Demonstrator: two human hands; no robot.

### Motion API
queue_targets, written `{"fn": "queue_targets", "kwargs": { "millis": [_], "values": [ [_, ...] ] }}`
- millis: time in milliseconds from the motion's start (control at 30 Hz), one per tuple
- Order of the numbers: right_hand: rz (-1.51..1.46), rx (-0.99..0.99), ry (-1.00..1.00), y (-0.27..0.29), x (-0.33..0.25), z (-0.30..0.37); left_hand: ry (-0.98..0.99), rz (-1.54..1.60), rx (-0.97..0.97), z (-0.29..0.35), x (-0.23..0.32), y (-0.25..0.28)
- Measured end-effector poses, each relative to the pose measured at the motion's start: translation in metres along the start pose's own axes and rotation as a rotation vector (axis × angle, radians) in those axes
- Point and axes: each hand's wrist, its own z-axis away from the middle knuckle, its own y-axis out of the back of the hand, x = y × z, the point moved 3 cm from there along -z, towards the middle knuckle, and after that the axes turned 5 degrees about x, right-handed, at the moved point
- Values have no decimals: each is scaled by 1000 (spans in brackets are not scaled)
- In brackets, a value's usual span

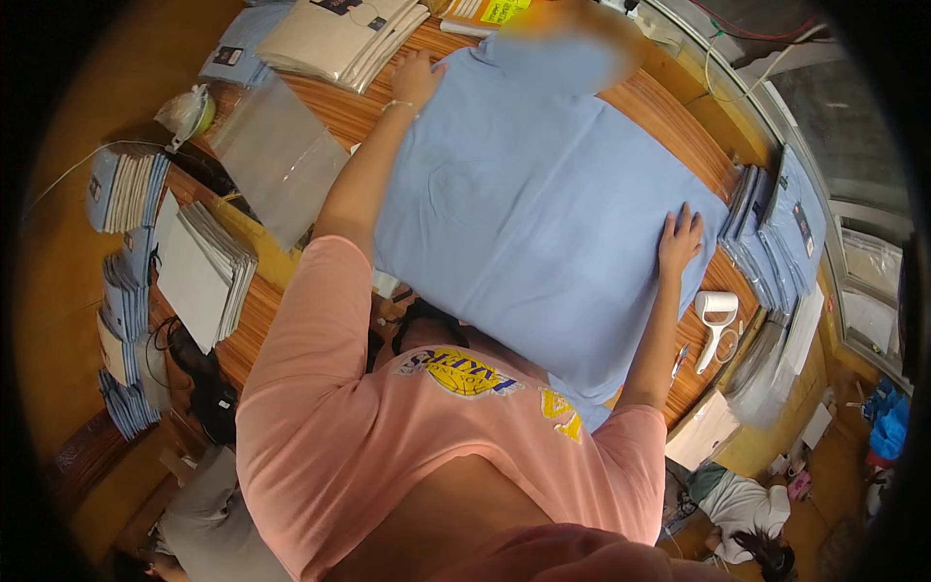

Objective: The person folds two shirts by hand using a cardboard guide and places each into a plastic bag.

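Note:
A light blue garment [543, 213] is spread over the wooden table in front of me, with faint creases across it. My left hand [417, 80] rests at its far left edge, fingers reaching away from me and lying along the cloth's border. On the right side of the cloth, my right hand [681, 242] lies flat with its fingers apart. Neither hand appears to grip the fabric. The garment's near edge hangs over the table edge by my lap. Its far right end is blurred, so details there cannot be made out.
Left of the garment lie a clear plastic bag [276, 160] and a stack of white sheets [204, 276]. Packed beige garments [335, 39] sit at the back left; packed blue ones [776, 233] stand at the right. A white lint roller [716, 315] lies near my right forearm.

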Motion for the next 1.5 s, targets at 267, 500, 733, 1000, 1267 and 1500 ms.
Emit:
{"fn": "queue_targets", "kwargs": {
  "millis": [267, 500, 733, 1000, 1267, 1500],
  "values": [
    [68, 71, 22, -18, 33, -57, -237, 152, 183, -41, 38, -17],
    [42, 26, 102, 5, 1, 28, -248, 330, -128, 84, -15, 61],
    [37, 69, 56, 17, -17, 38, -397, 204, -225, 70, -10, 60],
    [77, -67, 8, 14, -7, 20, -493, -46, -121, 3, 12, -16],
    [85, 126, -26, 99, -25, 204, -374, -58, -117, 154, -9, 85],
    [225, 94, -228, 113, 24, 300, -270, -35, -170, 194, -27, 102]
  ]
}}
